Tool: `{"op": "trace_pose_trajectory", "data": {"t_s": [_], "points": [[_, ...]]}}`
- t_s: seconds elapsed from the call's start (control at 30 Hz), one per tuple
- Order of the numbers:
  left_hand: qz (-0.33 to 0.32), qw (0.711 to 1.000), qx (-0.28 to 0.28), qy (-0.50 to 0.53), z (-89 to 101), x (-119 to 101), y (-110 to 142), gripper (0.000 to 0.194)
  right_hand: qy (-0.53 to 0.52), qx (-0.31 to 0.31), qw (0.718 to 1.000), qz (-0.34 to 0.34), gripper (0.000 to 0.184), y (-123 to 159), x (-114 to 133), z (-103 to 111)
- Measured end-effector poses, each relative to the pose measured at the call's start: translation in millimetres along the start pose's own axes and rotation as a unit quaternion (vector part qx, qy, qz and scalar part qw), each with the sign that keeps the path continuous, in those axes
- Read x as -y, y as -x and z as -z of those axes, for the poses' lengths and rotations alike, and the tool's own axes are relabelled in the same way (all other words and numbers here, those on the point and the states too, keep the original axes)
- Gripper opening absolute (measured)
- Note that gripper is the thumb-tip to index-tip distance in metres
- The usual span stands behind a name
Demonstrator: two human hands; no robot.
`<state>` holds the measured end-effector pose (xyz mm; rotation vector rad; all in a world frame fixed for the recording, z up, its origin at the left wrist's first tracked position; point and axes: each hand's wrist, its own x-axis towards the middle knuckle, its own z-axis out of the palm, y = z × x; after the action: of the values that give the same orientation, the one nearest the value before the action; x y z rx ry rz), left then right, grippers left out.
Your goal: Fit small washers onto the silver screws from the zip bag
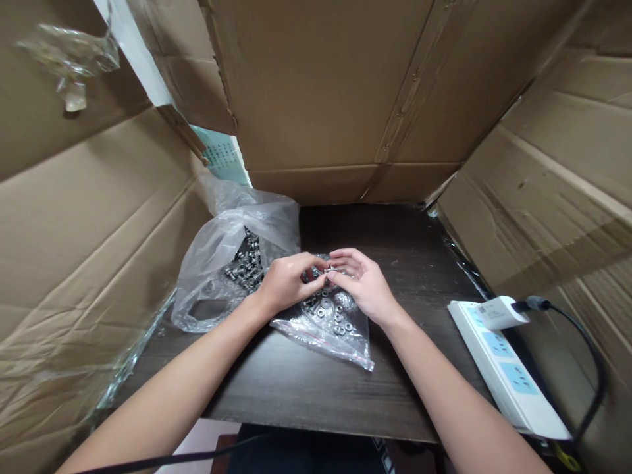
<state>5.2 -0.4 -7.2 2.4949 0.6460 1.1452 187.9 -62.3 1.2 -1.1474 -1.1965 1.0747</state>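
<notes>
My left hand (pixel 286 282) and my right hand (pixel 366 284) meet above a clear zip-lock bag (pixel 326 339). Both are closed in a pinch, fingertips almost touching, around a small shiny metal fastener (pixel 331 268). It looks like a screw or bolt, but the fingers cover most of it. Loose nuts and washers (pixel 324 303) lie at the zip-lock bag, below the hands. Just left of my left hand, a larger cloudy plastic bag (pixel 205 260) lies spread around a heap of metal bolts (pixel 247 266).
Cardboard walls (pixel 326 85) enclose the dark wooden table (pixel 276 388) at the back and both sides. At right stands a white power strip (pixel 508 368) with a plugged-in adapter (pixel 501 313) and a black cable (pixel 600 362). A printed sheet (pixel 222 155) shows through a gap at back left.
</notes>
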Motion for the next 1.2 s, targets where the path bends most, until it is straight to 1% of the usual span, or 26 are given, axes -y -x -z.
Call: {"op": "trace_pose_trajectory", "data": {"t_s": [0.2, 0.3, 0.43, 0.6, 0.7, 0.8, 0.87, 0.97, 1.03, 1.1, 1.17, 1.2], "points": [[-0.012, 1.0, 0.024, -0.002, 2.5, 1.4, 1.0, 0.008, 0.045, -0.007, 0.998, -0.047, 0.034, 1.7, 0.6, -2.6], [-0.02, 1.0, 0.013, 0.004, 2.6, 1.6, 1.1, 0.009, 0.04, 0.004, 0.999, -0.031, 0.033, 2.6, 4.6, -1.2], [-0.019, 1.0, 0.012, 0.004, 2.1, 1.5, 0.7, 0.013, 0.011, 0.031, 0.999, -0.019, 0.039, 1.9, 6.3, 1.8], [-0.006, 1.0, 0.022, -0.005, 1.8, 1.5, 0.4, 0.012, 0.026, 0.018, 0.999, -0.006, 0.035, 1.2, 2.5, -0.2], [-0.007, 1.0, 0.021, 0.0, 1.6, 0.7, 0.5, 0.009, 0.07, 0.007, 0.997, -0.012, 0.026, 3.1, 2.0, -2.9], [-0.008, 1.0, 0.014, 0.004, 1.5, -0.2, 0.6, 0.009, 0.101, -0.007, 0.995, -0.026, 0.028, 5.0, 4.3, -4.2], [-0.01, 1.0, 0.007, 0.005, 1.5, -0.3, 0.8, 0.01, 0.077, 0.006, 0.997, -0.017, 0.027, 5.3, 6.7, -4.0], [-0.013, 1.0, 0.003, 0.005, 1.5, -0.4, 0.9, 0.012, 0.034, 0.026, 0.999, 0.0, 0.035, 4.0, 8.5, -2.4], [-0.015, 1.0, 0.007, 0.005, 1.6, -0.6, 0.8, 0.012, 0.034, 0.017, 0.999, -0.004, 0.033, 2.9, 7.3, -0.9], [-0.017, 1.0, 0.009, 0.005, 1.9, -0.8, 0.5, 0.011, 0.055, -0.008, 0.998, -0.02, 0.028, 2.5, 5.1, 0.2], [-0.016, 1.0, 0.005, 0.006, 2.2, -0.3, 0.3, 0.01, 0.08, -0.024, 0.996, -0.025, 0.03, 2.9, 3.5, 0.3], [-0.015, 1.0, 0.002, 0.008, 2.3, 0.2, 0.3, 0.01, 0.084, -0.022, 0.996, -0.02, 0.029, 3.5, 3.3, -0.2]]}}
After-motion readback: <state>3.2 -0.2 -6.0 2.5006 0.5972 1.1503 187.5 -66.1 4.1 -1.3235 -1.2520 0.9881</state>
